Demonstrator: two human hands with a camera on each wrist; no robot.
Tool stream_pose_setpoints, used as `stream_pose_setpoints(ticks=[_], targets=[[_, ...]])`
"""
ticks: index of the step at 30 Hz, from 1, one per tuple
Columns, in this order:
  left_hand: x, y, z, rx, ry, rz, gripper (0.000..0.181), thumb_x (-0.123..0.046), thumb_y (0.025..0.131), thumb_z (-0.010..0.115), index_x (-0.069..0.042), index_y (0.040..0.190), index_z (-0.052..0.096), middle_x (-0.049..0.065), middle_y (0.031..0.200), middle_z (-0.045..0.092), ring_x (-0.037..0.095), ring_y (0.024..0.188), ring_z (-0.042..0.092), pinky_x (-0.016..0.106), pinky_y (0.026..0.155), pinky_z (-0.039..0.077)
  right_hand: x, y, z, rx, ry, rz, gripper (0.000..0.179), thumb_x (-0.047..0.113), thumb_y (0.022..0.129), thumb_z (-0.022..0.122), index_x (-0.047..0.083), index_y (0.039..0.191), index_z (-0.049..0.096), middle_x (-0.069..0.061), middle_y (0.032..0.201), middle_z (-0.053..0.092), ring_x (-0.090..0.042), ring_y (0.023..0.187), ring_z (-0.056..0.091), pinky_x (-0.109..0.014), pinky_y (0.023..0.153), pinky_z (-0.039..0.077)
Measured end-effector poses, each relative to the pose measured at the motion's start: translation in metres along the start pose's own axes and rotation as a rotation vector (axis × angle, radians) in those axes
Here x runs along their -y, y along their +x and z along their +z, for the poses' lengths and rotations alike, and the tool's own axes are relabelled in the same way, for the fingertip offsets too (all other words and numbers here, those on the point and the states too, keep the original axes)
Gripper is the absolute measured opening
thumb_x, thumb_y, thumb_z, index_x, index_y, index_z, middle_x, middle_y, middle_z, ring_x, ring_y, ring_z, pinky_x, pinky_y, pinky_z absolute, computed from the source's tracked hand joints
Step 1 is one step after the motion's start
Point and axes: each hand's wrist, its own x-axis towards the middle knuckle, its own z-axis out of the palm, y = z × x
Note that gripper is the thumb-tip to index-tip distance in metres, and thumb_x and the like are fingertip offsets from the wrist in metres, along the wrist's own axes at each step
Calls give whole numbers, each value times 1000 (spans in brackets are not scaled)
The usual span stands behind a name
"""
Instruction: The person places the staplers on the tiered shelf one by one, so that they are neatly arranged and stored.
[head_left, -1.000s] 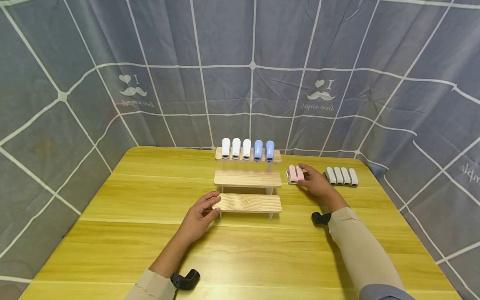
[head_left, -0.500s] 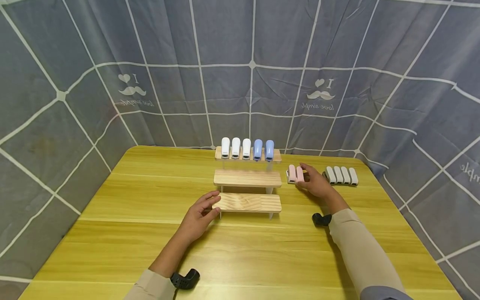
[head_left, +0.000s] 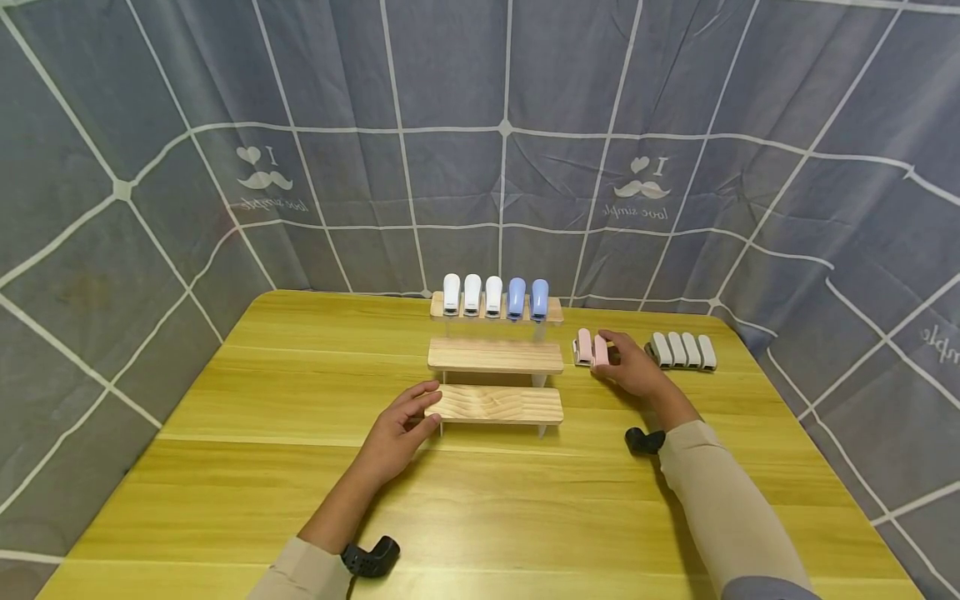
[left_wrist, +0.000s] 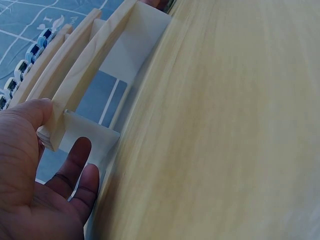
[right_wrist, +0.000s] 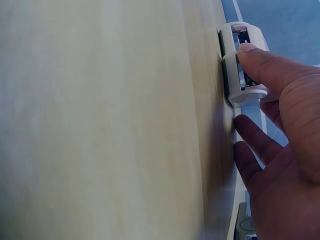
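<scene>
My right hand (head_left: 633, 367) pinches the nearer-right pink mini stapler (head_left: 600, 351) on the table, its thumb on the stapler's front end in the right wrist view. Close against its left side is a second pink stapler (head_left: 584, 346). Over at the stand, the thumb of my left hand (head_left: 397, 435) and a mostly hidden finger hold the left end of the lowest wooden shelf (head_left: 498, 405). The other fingers stay extended beside its clear leg (left_wrist: 92, 132). On the top shelf (head_left: 557, 312) stand white staplers (head_left: 472, 295) and two blue staplers (head_left: 516, 298) in one row.
The bare middle shelf (head_left: 495, 357) sits between the other two. Several grey-white staplers (head_left: 682, 352) are lined up right of my right hand. A grey curtain (head_left: 450, 183) with white lines encloses the back and sides of the wooden table (head_left: 247, 467).
The right pink stapler has shifted slightly toward me, away from being level with its neighbour. My left hand stays at the shelf end.
</scene>
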Motion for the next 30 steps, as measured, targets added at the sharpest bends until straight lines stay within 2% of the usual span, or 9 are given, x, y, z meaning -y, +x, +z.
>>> stream_pose_setpoints(ticks=[7, 17, 23, 30], targets=[[1, 1, 1, -12, -8, -7, 41, -11, 97, 65, 1, 136, 59, 8, 148, 48, 27, 119, 57, 33, 90, 51, -1, -2, 2, 8, 29, 46, 78, 16, 97, 66, 5, 159, 19, -28, 151, 33, -46, 132, 41, -60, 105, 35], [-2, 0, 1, -9, -8, -7, 41, -14, 97, 66, -1, 135, 60, 6, 147, 49, 25, 118, 57, 30, 90, 50, -2, -4, 3, -17, 68, 58, 76, 16, 97, 67, 5, 157, 22, -26, 154, 31, -45, 135, 38, -59, 106, 34], [-1, 0, 1, -13, 10, -2, 42, -14, 97, 66, 1, 135, 59, 8, 148, 48, 25, 118, 57, 31, 90, 50, 1, -7, 3, -45, 131, 97, 76, 17, 98, 66, 4, 157, 21, -23, 159, 22, -46, 138, 33, -59, 107, 33], [-1, 0, 1, -10, 0, -18, 42, -14, 97, 66, 0, 136, 60, 6, 148, 48, 25, 118, 57, 31, 90, 50, 3, -12, 2, -80, 192, 98, 78, 18, 96, 68, 4, 157, 21, -24, 157, 25, -45, 137, 35, -57, 104, 39]])
